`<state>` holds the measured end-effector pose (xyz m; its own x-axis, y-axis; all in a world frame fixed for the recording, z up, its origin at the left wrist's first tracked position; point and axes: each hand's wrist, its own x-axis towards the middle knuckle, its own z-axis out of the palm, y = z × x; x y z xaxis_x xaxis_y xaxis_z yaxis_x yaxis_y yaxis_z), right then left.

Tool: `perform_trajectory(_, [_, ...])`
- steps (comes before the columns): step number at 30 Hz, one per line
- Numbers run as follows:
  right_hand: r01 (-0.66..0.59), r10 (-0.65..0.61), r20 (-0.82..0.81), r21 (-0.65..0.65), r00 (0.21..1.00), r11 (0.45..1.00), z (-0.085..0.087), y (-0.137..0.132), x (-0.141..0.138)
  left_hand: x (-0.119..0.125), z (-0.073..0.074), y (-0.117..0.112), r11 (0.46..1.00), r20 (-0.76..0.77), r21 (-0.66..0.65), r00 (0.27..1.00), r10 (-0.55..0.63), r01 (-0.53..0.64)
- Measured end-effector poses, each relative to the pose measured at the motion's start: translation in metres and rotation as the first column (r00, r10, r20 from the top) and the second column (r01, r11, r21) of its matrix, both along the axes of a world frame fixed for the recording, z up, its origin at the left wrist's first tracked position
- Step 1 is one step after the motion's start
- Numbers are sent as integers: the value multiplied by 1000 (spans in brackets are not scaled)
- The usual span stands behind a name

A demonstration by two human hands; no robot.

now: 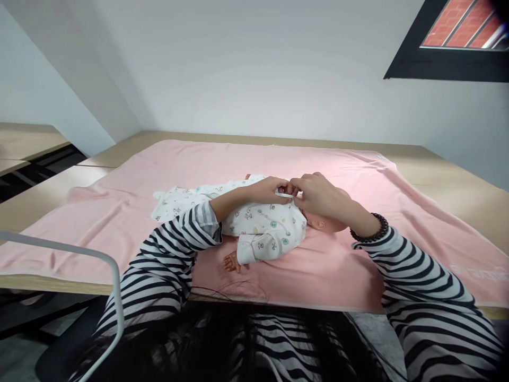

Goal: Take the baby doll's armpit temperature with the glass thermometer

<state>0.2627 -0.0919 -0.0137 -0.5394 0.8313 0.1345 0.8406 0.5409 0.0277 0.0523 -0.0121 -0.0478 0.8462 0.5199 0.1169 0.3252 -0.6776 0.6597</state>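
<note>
A baby doll lies on its back on a pink blanket, its head to the right. It wears a white patterned baby outfit with long sleeves and legs. At the outfit's neckline, my left hand and my right hand meet, fingers pinched on the white edge of the cloth. My right hand and wrist cover much of the doll's head. One small doll hand sticks out of the near sleeve. Exactly what part of the neckline lies between my fingertips is partly hidden.
The blanket covers most of a wooden table that stands against a white wall. A pale curved metal bar rises at the lower left. Another table stands at the far left. A dark-framed window is at the upper right.
</note>
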Motion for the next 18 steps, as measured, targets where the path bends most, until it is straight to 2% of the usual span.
perform_trajectory(4, [32, -34, 33, 36, 999, 999, 2, -9, -4, 0, 2, -1, 1000, -4, -7, 1000, -15, 15])
perform_trajectory(8, [-10, 9, 72, 2, 997, 1000, 5, -12, -7, -1, 4, -2, 1000, -24, 11, 1000, 9, -8])
perform_trajectory(13, [2, 1, 125, -21, 992, 1000, 7, -12, -9, -1, 0, 0, 999, 1, 38, 1000, 6, -6])
perform_trajectory(18, [-4, 6, 167, -10, 986, 1000, 5, -11, -12, 1, -3, 0, 1000, 3, -6, 1000, 2, -1])
